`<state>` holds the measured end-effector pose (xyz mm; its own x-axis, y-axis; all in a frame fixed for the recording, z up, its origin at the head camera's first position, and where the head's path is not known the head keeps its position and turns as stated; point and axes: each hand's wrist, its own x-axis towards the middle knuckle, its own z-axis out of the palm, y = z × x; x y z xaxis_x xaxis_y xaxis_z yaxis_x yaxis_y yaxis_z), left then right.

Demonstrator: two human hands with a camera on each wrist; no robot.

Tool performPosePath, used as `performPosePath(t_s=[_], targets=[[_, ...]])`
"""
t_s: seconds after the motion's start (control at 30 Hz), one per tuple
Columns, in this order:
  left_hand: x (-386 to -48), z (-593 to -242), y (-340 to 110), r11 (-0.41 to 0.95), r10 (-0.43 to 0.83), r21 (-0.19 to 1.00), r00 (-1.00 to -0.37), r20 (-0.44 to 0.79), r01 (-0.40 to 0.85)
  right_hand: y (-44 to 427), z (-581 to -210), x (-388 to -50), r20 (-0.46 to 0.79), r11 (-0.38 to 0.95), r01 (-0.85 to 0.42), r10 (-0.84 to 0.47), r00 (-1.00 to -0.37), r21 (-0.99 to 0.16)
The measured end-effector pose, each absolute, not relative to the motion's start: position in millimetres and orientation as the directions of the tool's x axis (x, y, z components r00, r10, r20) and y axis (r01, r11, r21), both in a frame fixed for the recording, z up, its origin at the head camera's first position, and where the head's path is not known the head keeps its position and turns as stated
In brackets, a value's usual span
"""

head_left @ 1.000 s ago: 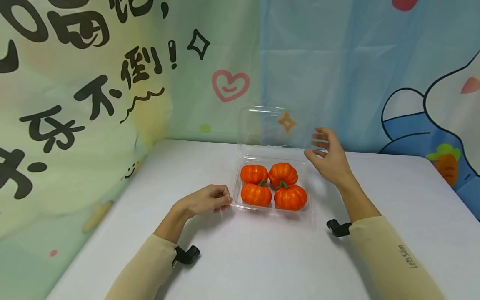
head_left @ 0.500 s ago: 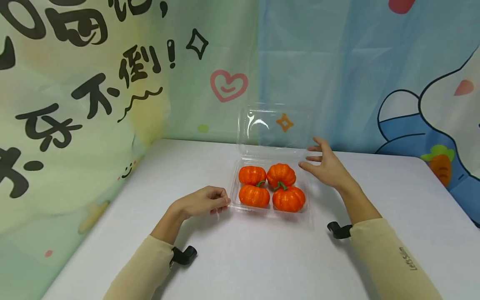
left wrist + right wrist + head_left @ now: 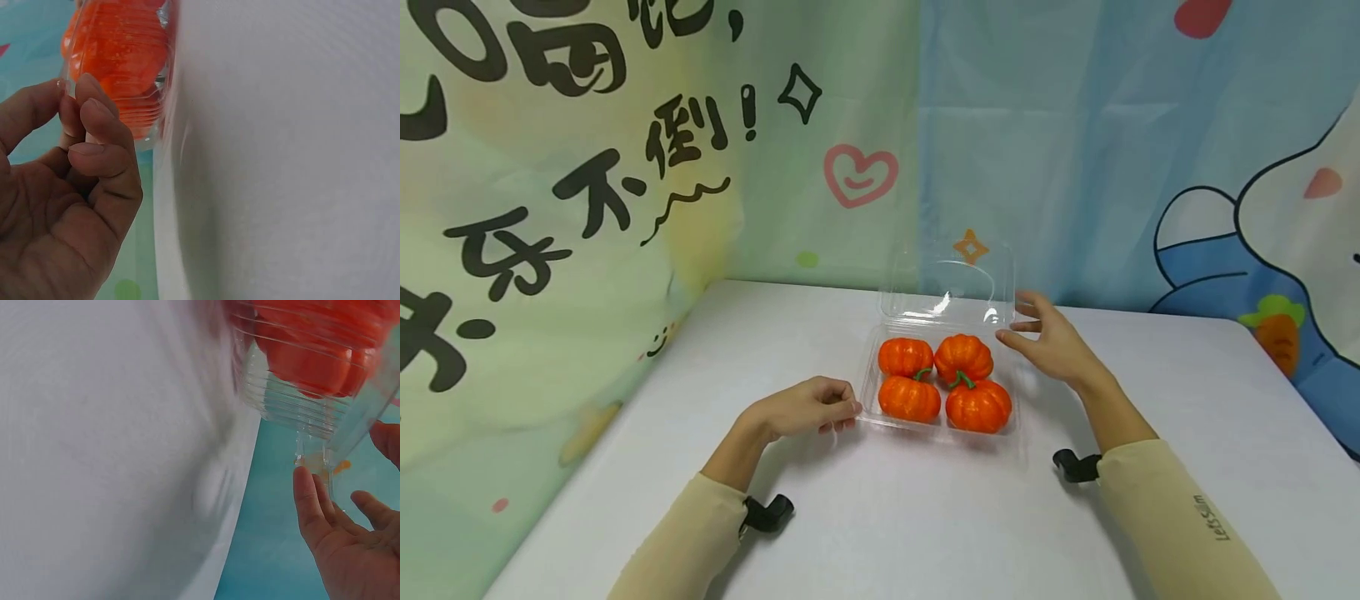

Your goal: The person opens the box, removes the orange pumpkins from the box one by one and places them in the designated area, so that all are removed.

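Observation:
A clear plastic clamshell container stands on the table with its lid raised at the back. Several small orange pumpkins with green stems sit in its base. At the near-left corner, my left hand pinches the rim between thumb and forefinger; the left wrist view shows this pinch, the other fingers loosely bent. My right hand is beside the back right of the container, fingers spread and extended at the lid's right edge. In the right wrist view its fingertips reach the clear lid edge; firm contact is hard to tell.
The white table ends in a back edge just behind the container. A printed cloth backdrop hangs behind and to the left. Black wrist cameras are strapped over both beige sleeves.
The lid's upper edge has come down in the view, its tilt altered. My right hand has moved slightly down and left with it. My left hand keeps its pinch on the corner.

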<state>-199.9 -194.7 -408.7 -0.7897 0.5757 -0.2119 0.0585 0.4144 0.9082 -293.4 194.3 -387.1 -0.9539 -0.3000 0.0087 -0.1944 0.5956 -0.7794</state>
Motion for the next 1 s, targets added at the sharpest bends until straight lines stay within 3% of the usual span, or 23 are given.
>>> performPosePath(t_s=[0.6, 1.0], targets=[[-196, -411, -194, 0.440, 0.586, 0.895, -0.778, -0.226, 0.071, 189, -400, -292, -0.115, 0.629, -0.134, -0.339, -0.934, -0.766], [-194, -409, -195, 0.460, 0.575, 0.885, -0.786, -0.229, 0.078, 194, -389, -277, -0.035, 0.681, -0.233, -0.356, -0.934, -0.694]])
